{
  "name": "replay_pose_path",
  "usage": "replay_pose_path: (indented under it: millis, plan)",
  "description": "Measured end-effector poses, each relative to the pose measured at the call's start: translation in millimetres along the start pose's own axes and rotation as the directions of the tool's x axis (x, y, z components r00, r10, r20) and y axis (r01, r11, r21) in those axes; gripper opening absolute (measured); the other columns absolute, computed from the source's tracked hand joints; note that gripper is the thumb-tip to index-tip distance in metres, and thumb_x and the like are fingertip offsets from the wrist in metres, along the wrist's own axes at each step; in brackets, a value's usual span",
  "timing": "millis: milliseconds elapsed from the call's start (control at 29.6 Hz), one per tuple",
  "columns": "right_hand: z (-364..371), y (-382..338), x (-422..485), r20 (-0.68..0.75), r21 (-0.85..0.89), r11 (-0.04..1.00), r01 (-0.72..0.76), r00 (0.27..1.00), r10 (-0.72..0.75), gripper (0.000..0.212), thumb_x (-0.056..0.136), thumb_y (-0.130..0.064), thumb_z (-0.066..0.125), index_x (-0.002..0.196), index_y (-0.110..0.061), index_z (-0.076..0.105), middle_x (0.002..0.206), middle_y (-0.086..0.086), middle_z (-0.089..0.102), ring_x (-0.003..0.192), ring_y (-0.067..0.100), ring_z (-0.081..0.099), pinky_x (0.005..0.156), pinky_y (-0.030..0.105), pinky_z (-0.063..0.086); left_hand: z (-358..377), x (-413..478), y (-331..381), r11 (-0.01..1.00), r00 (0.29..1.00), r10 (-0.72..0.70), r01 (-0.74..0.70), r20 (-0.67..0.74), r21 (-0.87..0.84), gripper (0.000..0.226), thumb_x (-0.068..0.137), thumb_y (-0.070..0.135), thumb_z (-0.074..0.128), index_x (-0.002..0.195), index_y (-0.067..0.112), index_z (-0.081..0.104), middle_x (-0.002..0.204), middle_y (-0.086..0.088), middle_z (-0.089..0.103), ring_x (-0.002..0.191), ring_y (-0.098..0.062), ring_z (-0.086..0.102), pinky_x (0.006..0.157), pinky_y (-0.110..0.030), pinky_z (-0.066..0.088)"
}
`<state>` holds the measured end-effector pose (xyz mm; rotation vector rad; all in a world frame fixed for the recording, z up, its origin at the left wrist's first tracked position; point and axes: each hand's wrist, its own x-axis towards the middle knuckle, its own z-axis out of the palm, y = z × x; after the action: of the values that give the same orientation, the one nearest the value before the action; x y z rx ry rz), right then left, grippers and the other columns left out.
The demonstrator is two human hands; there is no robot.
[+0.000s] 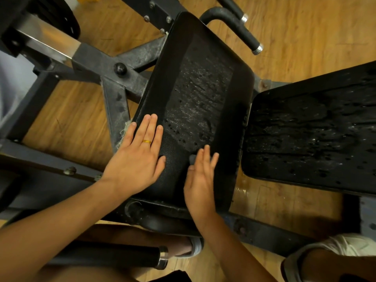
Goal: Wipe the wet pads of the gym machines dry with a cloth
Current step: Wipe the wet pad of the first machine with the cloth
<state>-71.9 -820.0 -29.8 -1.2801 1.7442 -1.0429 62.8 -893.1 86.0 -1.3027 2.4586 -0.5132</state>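
A long black pad (234,110) of a gym machine runs up the middle, its centre strip glistening with water drops. My left hand (138,157), wearing a gold ring, lies flat with straight fingers on the pad's near left part. My right hand (200,180) stands edge-on against the near middle of the pad, fingers straight. A small dark grey piece of cloth (192,158) peeks out beside its thumb; the rest of it is hidden. A second black pad (305,139) to the right is covered in drops and streaks.
Black steel frame bars (114,92) cross at the left over a wooden floor (67,119). Two black handles with chrome ends (257,48) stick out behind the pad, another handle (160,258) lies near my legs. My sandalled feet (194,247) stand below.
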Motion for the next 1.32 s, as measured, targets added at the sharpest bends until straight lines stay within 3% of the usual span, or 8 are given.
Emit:
replay_pose_path:
  millis: [203, 372, 439, 575, 710, 845, 1115, 1318]
  plan:
    - [1.6, -17.8, 13.2, 0.120, -0.059, 0.948, 0.313, 0.945, -0.305, 0.057, 0.107, -0.008, 0.038, 0.158, -0.004, 0.012, 0.168, -0.001, -0.007, 0.154, 0.019, -0.020, 0.123, 0.024, -0.007, -0.7, -0.1, 0.2, 1.000, 1.000, 0.003, -0.003, 0.002, -0.006, 0.074, 0.102, 0.046, 0.022, 0.156, -0.005, 0.019, 0.164, -0.031, 0.003, 0.155, -0.039, 0.003, 0.124, -0.055, 0.011]
    - [-12.1, 47.0, 7.1, -0.058, -0.081, 0.996, 0.028, 0.998, -0.033, 0.060, 0.103, 0.003, 0.042, 0.158, -0.002, 0.021, 0.169, 0.004, 0.005, 0.156, 0.024, -0.009, 0.126, 0.034, 0.005, -1.5, 0.0, -0.1, 1.000, 1.000, -0.004, 0.004, 0.005, -0.010, 0.075, 0.101, 0.047, 0.022, 0.156, -0.004, 0.019, 0.164, -0.030, 0.004, 0.155, -0.039, 0.004, 0.124, -0.056, 0.012]
    - [-14.7, 50.3, 9.0, -0.039, -0.050, 0.997, -0.055, 0.998, 0.053, 0.057, 0.106, -0.003, 0.040, 0.159, -0.004, 0.018, 0.168, -0.003, 0.000, 0.156, 0.019, -0.014, 0.124, 0.024, -0.001, -1.6, 0.0, -0.5, 1.000, 1.000, -0.002, 0.002, 0.006, -0.013, 0.075, 0.101, 0.047, 0.023, 0.156, -0.004, 0.020, 0.164, -0.030, 0.005, 0.155, -0.039, 0.005, 0.124, -0.056, 0.013]
    - [-18.6, 41.5, 6.9, -0.024, 0.029, 0.999, -0.021, 0.999, 0.022, 0.053, 0.110, -0.020, 0.034, 0.159, -0.011, 0.016, 0.168, -0.010, 0.000, 0.154, 0.009, -0.017, 0.121, 0.017, -0.005, -2.2, -0.4, -0.3, 1.000, 1.000, 0.002, -0.002, 0.004, -0.012, 0.075, 0.101, 0.046, 0.025, 0.155, -0.005, 0.022, 0.164, -0.030, 0.006, 0.155, -0.039, 0.006, 0.124, -0.056, 0.014]
    - [-24.3, 53.6, 14.1, -0.011, 0.004, 0.999, 0.033, 0.999, -0.033, 0.052, 0.109, -0.036, 0.026, 0.158, -0.022, 0.018, 0.169, -0.011, 0.007, 0.155, 0.008, -0.011, 0.128, 0.040, 0.004, -1.6, 0.6, -0.9, 1.000, 1.000, 0.006, -0.006, 0.006, -0.015, 0.075, 0.101, 0.047, 0.028, 0.155, -0.005, 0.023, 0.164, -0.031, 0.007, 0.155, -0.039, 0.006, 0.124, -0.056, 0.014]
    - [-18.0, 56.9, 28.8, -0.095, 0.013, 0.998, 0.057, 0.994, -0.055, 0.053, 0.108, -0.032, 0.028, 0.157, -0.012, 0.025, 0.168, -0.004, 0.015, 0.157, 0.011, -0.004, 0.127, 0.051, 0.015, -0.6, 0.3, -1.6, 1.000, 1.000, 0.009, -0.009, 0.006, -0.005, 0.075, 0.101, 0.047, 0.028, 0.155, -0.006, 0.023, 0.163, -0.031, 0.007, 0.155, -0.040, 0.006, 0.123, -0.057, 0.015]
    - [-27.4, 55.1, 102.0, -0.161, -0.012, 0.995, -0.097, 0.982, 0.094, 0.049, 0.110, -0.016, 0.036, 0.157, -0.003, 0.027, 0.168, 0.004, 0.016, 0.157, 0.022, -0.005, 0.128, 0.042, 0.009, -2.6, 0.9, -0.8, 1.000, 1.000, 0.010, -0.010, 0.008, -0.013, 0.074, 0.101, 0.045, 0.030, 0.154, -0.006, 0.025, 0.163, -0.031, 0.009, 0.155, -0.040, 0.008, 0.123, -0.057, 0.015]
    - [-25.3, 50.4, 51.2, -0.126, 0.023, 0.999, -0.025, 0.992, 0.028, 0.055, 0.109, -0.017, 0.038, 0.160, -0.011, 0.019, 0.169, -0.009, 0.008, 0.154, 0.005, -0.013, 0.122, 0.015, -0.004, -2.7, 1.9, -0.6, 1.000, 1.000, 0.008, -0.008, -0.002, -0.019, 0.075, 0.100, 0.045, 0.031, 0.154, -0.007, 0.026, 0.163, -0.031, 0.009, 0.155, -0.040, 0.008, 0.123, -0.058, 0.015]
